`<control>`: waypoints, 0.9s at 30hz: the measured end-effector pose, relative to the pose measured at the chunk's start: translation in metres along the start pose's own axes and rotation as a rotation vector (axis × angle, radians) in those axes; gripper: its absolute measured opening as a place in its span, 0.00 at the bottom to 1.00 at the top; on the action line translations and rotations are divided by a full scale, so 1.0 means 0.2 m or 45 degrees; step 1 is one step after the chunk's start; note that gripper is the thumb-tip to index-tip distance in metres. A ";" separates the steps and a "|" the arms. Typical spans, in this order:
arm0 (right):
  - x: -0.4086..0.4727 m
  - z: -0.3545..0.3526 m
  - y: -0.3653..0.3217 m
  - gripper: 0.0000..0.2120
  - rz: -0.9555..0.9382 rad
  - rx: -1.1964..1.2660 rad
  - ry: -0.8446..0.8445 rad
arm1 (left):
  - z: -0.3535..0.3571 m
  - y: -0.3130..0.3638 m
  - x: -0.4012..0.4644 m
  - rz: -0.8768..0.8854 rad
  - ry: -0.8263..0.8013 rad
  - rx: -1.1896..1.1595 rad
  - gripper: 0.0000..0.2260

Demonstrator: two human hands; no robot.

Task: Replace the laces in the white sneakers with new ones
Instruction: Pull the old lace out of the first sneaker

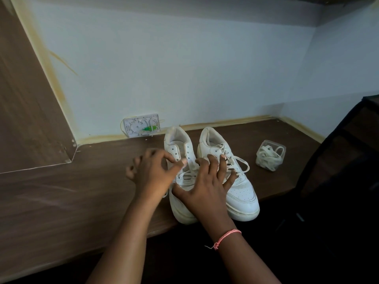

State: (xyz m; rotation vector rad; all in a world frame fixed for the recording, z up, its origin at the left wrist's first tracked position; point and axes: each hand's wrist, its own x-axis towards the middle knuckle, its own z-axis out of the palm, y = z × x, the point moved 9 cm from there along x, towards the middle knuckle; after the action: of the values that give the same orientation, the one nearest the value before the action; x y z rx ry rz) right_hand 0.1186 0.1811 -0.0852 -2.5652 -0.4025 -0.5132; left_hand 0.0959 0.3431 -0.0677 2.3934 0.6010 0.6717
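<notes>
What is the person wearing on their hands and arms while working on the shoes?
Both arms are bare, with no sleeves or gloves in view. The right hand has a thin pink string bracelet knotted at the wrist, loose ends trailing. The left hand wears nothing visible.

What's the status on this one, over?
Left hand pinching the lace on the left sneaker, top eyelets already empty. Right hand spread flat across both shoes. Right sneaker still laced. Container of laces untouched; nothing obstructing.

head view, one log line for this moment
step: unlacing left sneaker | left hand: pinching lace | right hand: resting on sneaker | right sneaker: laced | spare laces: in tub
</notes>
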 end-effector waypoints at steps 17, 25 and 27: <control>0.00 0.00 0.00 0.41 0.002 -0.020 0.025 | 0.03 -0.26 0.06 -0.516 0.183 -0.913 0.13; 0.00 0.00 0.00 0.41 0.019 -0.033 0.029 | -0.21 -0.46 0.08 -0.624 0.429 -0.648 0.07; 0.01 0.00 -0.01 0.38 -0.016 -0.053 -0.034 | -0.19 -0.40 0.06 -0.618 0.297 -0.340 0.16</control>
State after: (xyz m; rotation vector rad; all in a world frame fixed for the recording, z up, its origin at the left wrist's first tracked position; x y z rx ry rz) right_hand 0.1192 0.1830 -0.0841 -2.6134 -0.4222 -0.4969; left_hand 0.0623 0.4239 -0.0880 1.8370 1.0724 0.7597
